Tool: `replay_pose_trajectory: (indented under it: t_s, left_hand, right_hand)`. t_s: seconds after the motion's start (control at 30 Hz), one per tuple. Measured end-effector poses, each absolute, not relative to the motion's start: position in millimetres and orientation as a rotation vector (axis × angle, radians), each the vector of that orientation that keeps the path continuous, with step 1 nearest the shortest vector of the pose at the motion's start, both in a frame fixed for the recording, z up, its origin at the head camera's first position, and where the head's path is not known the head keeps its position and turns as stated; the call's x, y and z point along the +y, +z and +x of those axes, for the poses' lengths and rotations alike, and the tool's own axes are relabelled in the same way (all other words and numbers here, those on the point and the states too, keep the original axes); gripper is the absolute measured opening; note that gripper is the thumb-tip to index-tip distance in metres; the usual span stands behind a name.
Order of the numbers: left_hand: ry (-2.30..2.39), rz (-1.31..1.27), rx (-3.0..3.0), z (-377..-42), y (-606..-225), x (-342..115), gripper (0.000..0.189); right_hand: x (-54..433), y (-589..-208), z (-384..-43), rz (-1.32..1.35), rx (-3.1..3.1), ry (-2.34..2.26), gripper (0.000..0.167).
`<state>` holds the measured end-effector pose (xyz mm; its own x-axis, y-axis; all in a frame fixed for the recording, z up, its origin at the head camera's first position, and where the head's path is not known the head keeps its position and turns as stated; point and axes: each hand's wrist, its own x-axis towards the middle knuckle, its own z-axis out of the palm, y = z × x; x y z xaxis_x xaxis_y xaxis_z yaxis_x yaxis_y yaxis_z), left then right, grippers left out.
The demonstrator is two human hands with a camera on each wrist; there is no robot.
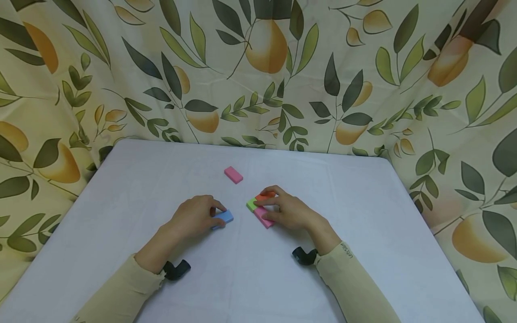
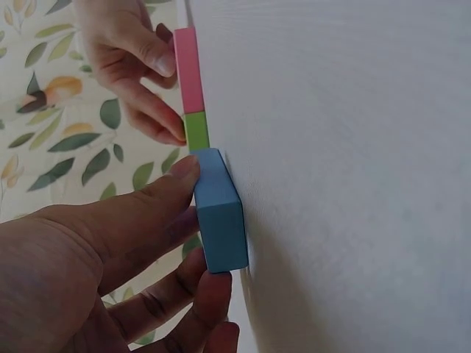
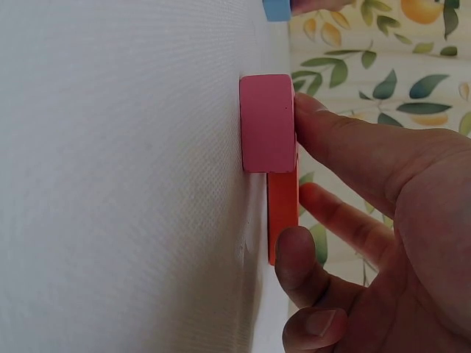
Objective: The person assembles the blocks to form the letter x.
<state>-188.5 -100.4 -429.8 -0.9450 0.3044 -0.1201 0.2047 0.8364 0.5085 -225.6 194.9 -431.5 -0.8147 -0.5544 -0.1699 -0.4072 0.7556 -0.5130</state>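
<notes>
In the head view my left hand (image 1: pixel 193 216) holds a small blue block (image 1: pixel 225 217) close over the white cloth. The left wrist view shows the thumb on top of the blue block (image 2: pixel 221 213) and fingertips under its near end. My right hand (image 1: pixel 294 210) rests its fingers, spread and slightly bent, on a joined group of flat blocks: a pink block (image 1: pixel 262 218), a green block (image 1: pixel 251 205) and an orange block (image 1: pixel 264 196). In the right wrist view the thumb touches the pink block (image 3: pixel 267 123), and another fingertip lies at the orange block (image 3: pixel 283 220).
Another pink block (image 1: pixel 233 175) lies by itself farther back on the white tablecloth (image 1: pixel 323 188). A curtain with fruit and leaves (image 1: pixel 258 89) hangs behind the table. Black wrist cameras (image 1: pixel 177 270) stick out from the sleeves (image 1: pixel 121 287).
</notes>
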Motion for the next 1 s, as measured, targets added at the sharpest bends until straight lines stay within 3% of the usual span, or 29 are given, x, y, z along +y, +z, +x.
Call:
replay_pose_trajectory:
  t_s: [1.0]
  left_hand:
    - [0.757, 0.401, 2.83, -187.8, -430.6, -96.0, 0.035]
  right_hand:
    - [194.5, -431.2, -224.6, -0.756, 2.64, -0.676, 0.041]
